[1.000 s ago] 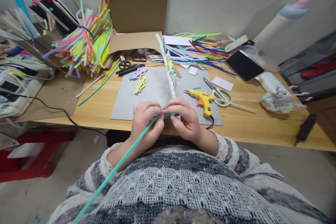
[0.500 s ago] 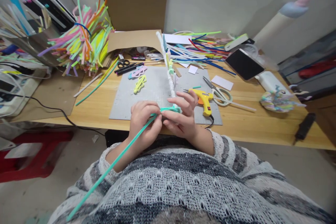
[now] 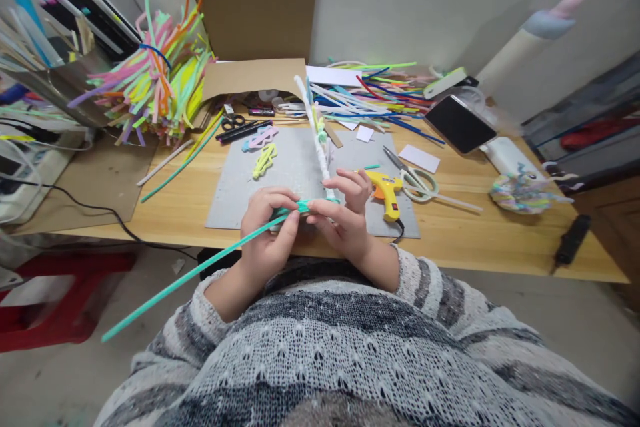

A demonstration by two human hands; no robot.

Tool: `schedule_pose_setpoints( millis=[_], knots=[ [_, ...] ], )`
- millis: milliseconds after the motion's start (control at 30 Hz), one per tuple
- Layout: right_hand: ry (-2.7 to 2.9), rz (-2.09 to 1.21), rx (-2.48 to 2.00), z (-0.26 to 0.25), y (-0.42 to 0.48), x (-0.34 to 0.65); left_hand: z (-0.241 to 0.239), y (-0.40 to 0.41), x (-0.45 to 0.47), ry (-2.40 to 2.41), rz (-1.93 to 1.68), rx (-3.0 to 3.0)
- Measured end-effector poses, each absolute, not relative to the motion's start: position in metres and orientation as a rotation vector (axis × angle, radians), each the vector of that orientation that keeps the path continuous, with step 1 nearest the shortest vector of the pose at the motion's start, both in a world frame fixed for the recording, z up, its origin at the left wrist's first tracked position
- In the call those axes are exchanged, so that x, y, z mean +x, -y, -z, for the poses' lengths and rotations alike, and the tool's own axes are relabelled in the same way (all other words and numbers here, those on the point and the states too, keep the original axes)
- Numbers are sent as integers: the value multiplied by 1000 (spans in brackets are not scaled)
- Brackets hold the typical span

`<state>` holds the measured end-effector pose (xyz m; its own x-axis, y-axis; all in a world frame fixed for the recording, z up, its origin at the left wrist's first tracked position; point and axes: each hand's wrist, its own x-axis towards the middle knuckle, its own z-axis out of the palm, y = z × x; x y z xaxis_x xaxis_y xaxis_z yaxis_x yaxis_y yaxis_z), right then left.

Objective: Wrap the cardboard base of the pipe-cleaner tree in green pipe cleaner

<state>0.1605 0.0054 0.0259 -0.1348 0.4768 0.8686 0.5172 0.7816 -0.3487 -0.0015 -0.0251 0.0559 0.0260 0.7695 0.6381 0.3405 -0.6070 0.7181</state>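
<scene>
At the near edge of the grey mat [image 3: 227, 203], we have both hands on one turquoise pipe cleaner [image 3: 190, 275]. Left hand [image 3: 267, 227]: thumb and index finger pinched narrow on it, long free end slanting down-left past the table edge. Right hand [image 3: 347, 217]: index fingertip touching the folded turquoise part, other fingers fanned loosely; we can't tell whether its thumb closes on the strand too. Just beyond the right fingers we see a white wrapped stem [image 3: 316, 137], its near end by the turquoise; whether they're joined, we can't tell. On the mat, we note a yellow zigzag piece [image 3: 265, 160] to the left and a yellow glue gun [image 3: 387, 193] just beside the right hand. Scissors [image 3: 420, 185] lie right of the gun; farther right, we log a phone [image 3: 460, 123], dark screen up.
</scene>
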Motion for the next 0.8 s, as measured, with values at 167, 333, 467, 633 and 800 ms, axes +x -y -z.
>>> schedule_pose_setpoints(
  millis=[167, 333, 467, 633, 800],
  knots=[
    [1770, -14, -777, -24, -5, 161, -49, 28, 3, -1183, -1696, 1803],
    [1776, -23, -785, -23, -5, 162, -44, 28, 7, -1152, -1742, 1718],
    [1770, 38, -752, -26, -3, 161, -42, 28, 8, -1110, -1786, 1717],
    [1766, -133, -754, -31, 7, 159, -44, 29, 7, -1092, -1769, 1725],
    [1746, -241, -872, -38, 20, 169, -46, 34, 1, -1063, -1711, 1702]
  ],
)
